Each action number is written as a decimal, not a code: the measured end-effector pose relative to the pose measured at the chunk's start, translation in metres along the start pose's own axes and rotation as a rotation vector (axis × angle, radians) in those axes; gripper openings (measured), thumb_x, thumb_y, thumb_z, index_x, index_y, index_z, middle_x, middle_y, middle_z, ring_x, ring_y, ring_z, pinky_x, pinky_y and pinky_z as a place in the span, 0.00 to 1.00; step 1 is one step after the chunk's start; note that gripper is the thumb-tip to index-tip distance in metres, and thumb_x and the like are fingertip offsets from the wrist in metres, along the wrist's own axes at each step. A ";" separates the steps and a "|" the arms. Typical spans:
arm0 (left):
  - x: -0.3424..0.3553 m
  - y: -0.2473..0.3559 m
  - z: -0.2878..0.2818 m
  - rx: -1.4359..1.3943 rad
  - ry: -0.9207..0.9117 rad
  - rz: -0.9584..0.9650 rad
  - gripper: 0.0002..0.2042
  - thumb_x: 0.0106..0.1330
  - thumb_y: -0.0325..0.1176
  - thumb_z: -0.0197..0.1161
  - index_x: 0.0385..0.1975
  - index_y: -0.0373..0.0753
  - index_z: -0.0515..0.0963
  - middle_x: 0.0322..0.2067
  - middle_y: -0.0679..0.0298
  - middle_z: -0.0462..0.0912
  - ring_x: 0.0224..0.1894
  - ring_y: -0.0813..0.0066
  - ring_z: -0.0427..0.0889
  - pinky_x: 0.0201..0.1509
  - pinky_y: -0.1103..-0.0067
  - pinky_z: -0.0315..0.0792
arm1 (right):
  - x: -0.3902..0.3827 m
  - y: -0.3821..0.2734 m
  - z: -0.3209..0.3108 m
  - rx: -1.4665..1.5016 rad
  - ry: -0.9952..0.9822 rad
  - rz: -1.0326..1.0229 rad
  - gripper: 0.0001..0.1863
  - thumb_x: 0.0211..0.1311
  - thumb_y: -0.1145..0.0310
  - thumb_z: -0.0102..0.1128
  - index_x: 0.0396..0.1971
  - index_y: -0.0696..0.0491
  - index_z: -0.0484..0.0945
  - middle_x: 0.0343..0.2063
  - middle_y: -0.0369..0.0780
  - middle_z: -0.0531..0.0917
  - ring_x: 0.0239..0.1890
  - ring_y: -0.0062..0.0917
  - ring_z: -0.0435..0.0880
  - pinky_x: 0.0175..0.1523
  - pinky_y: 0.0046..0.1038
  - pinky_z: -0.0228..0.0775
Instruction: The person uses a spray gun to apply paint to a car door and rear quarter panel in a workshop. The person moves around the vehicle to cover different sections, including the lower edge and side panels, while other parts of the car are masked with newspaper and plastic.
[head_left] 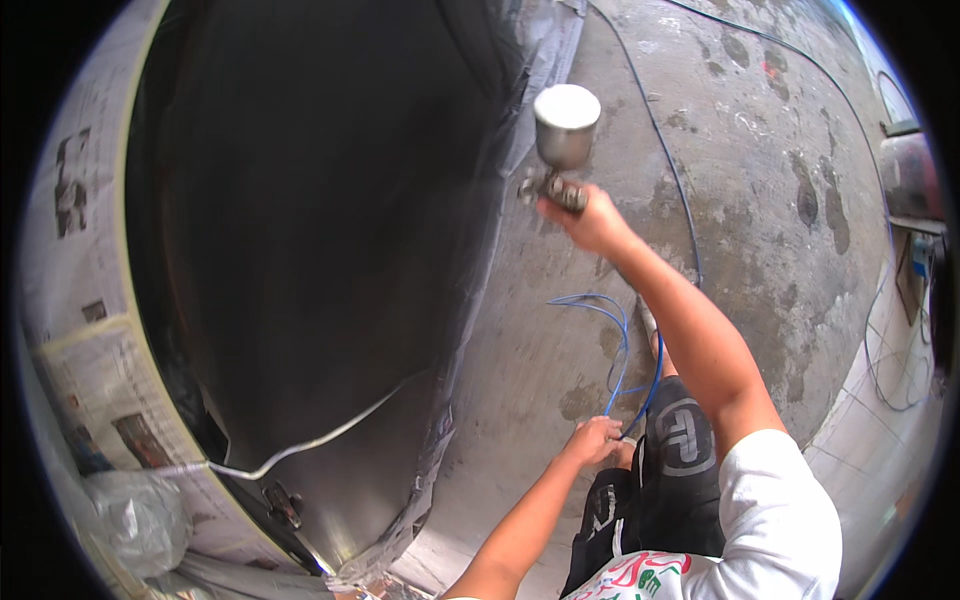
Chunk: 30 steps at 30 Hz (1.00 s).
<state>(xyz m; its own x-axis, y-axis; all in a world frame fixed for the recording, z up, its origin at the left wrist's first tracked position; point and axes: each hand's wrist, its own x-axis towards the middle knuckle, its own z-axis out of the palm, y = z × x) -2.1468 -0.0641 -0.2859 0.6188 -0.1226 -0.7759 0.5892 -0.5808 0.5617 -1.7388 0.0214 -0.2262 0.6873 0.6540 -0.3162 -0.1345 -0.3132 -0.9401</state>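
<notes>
My right hand (pixel 597 222) is wrapped around the grip of a spray gun (pixel 566 142), held out ahead with its metal cup upright and white lid on top. The gun's nozzle end faces left, toward a large dark panel (pixel 320 220), with a gap between them. Lower down, near my knee, my left hand (pixel 597 440) is closed on a thin blue air hose (pixel 626 350). That hose loops above the hand and runs up beside my leg; my right arm hides part of its course.
Printed masking paper (pixel 85 360) borders the panel on the left, and plastic sheeting (pixel 540 50) edges its right side. Crumpled clear plastic (pixel 140 515) lies at lower left. A long hose (pixel 665 150) crosses the stained concrete floor (pixel 760 200). White tiles (pixel 860 430) are at right.
</notes>
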 end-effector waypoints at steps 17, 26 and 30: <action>0.061 0.084 -0.109 0.149 -0.188 0.036 0.12 0.59 0.41 0.71 0.40 0.47 0.90 0.63 0.68 0.80 0.70 0.61 0.69 0.69 0.59 0.62 | 0.001 -0.084 -0.050 0.018 -0.365 -0.018 0.20 0.60 0.46 0.73 0.42 0.47 0.85 0.35 0.44 0.88 0.43 0.39 0.88 0.49 0.38 0.79; 0.097 0.131 -0.161 0.033 0.077 0.199 0.11 0.62 0.39 0.69 0.40 0.42 0.89 0.57 0.64 0.84 0.66 0.59 0.74 0.68 0.63 0.66 | 0.117 -0.060 -0.133 -0.338 0.288 -0.018 0.27 0.65 0.43 0.64 0.61 0.36 0.77 0.43 0.47 0.88 0.48 0.47 0.85 0.50 0.45 0.78; 0.085 0.156 -0.188 0.134 0.091 0.254 0.09 0.62 0.37 0.69 0.39 0.44 0.89 0.58 0.66 0.83 0.66 0.60 0.74 0.67 0.61 0.66 | 0.091 -0.082 -0.113 -0.238 0.225 -0.074 0.28 0.63 0.42 0.67 0.59 0.38 0.79 0.42 0.46 0.88 0.46 0.48 0.86 0.50 0.47 0.78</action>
<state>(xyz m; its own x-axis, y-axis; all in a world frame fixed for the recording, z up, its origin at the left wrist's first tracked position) -1.9048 -0.0141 -0.2107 0.7852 -0.2081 -0.5832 0.3397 -0.6428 0.6867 -1.5849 0.0287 -0.1638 0.8330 0.5206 -0.1873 0.0740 -0.4403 -0.8948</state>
